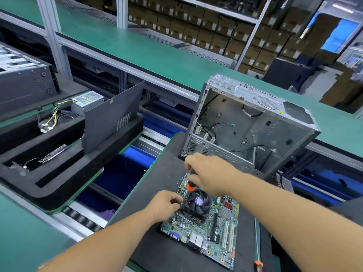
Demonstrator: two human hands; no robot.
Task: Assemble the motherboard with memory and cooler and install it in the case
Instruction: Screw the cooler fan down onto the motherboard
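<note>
Black mat (pixel 161 173), assembly line. Right hand (pixel 208 173) grips screwdriver (pixel 191 183) at cooler (pixel 196 205) 11 o'clock corner; left hand (pixel 165 203) pinches 9 o'clock edge. Risk: tip slips, gouges motherboard (pixel 218 228).

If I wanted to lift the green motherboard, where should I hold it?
Probably by the motherboard's bare long edges, one hand from each side. It lies flat on the black mat, and its top is crowded with the cooler fan and small parts.
</note>
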